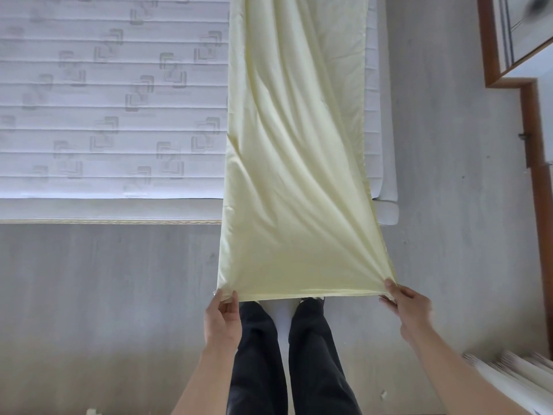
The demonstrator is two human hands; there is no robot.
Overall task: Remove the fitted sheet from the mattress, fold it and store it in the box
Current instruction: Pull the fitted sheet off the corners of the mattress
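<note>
The pale yellow fitted sheet (pixel 294 145) is already folded into a long strip. It runs straight away from the person, its far length lying along the right side of the bare mattress (pixel 113 100) and its near end hanging out over the floor (pixel 89 295). The left hand (pixel 223 316) pinches the near left corner and the right hand (pixel 408 307) pinches the near right corner, holding the short edge taut between them, level and equally close. The long axis points ahead, so I judge the next fold would carry this edge forward. The strip's far end is cut off at the top, and no box is in view.
</note>
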